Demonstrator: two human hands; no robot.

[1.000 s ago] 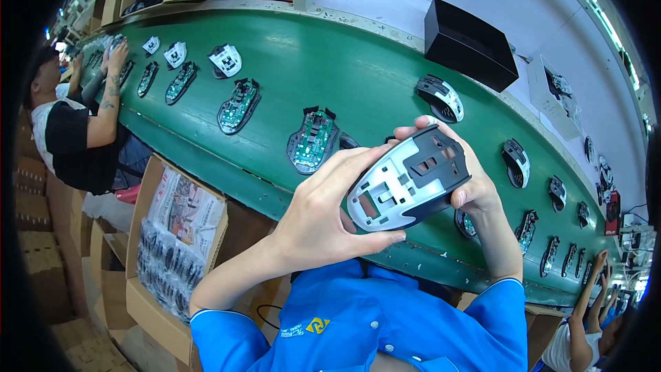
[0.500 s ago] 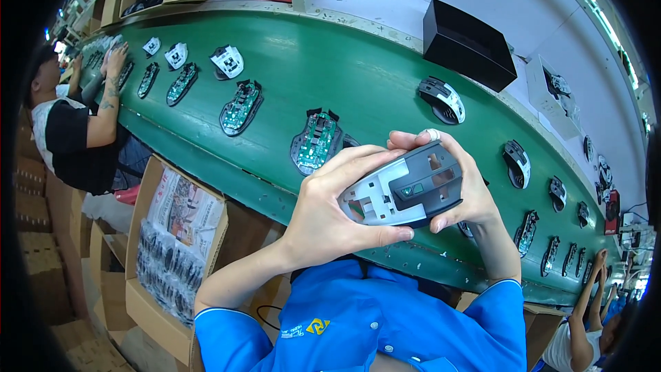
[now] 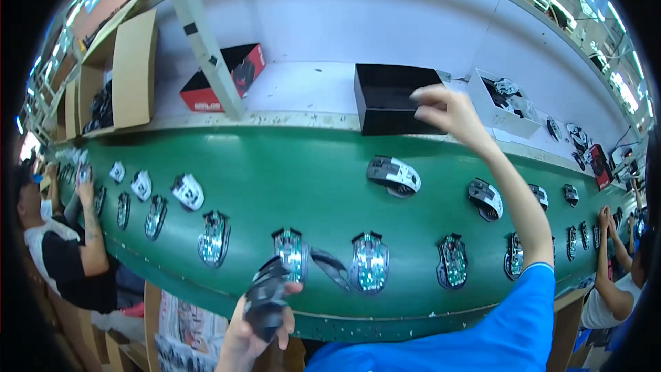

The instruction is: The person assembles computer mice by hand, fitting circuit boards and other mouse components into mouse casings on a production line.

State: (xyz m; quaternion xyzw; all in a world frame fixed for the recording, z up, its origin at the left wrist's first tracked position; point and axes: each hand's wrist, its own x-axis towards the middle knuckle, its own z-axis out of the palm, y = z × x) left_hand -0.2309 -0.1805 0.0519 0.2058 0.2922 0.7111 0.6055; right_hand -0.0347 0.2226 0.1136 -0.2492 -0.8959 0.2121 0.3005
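My left hand [image 3: 242, 334] grips a dark computer mouse top shell [image 3: 266, 302] low over the bench's near edge; motion blurs the shell. My right hand [image 3: 451, 114] is raised at the black open box [image 3: 375, 120] on the back ledge. Its fingers are loosely bent and apart, with nothing visible in them. Just beyond the shell lies a mouse base with a green circuit board [image 3: 289, 251]. Beside that rest a curved black part [image 3: 330, 269] and another mouse base [image 3: 370, 262]. The box's contents are too dark to make out.
Several mouse bases, including one [image 3: 452, 262], line the green bench [image 3: 289, 172]. Grey-and-white mice [image 3: 394, 176] sit farther back. A red box [image 3: 203, 93], a white bin [image 3: 513, 114] and a cardboard carton [image 3: 134, 72] stand behind. A co-worker [image 3: 69, 234] sits at left, another [image 3: 616, 286] at right.
Both hands held the mouse shell before. The right hand has let go and moved up to the black box; the left has lowered leftward with the shell. The view has shifted upward.
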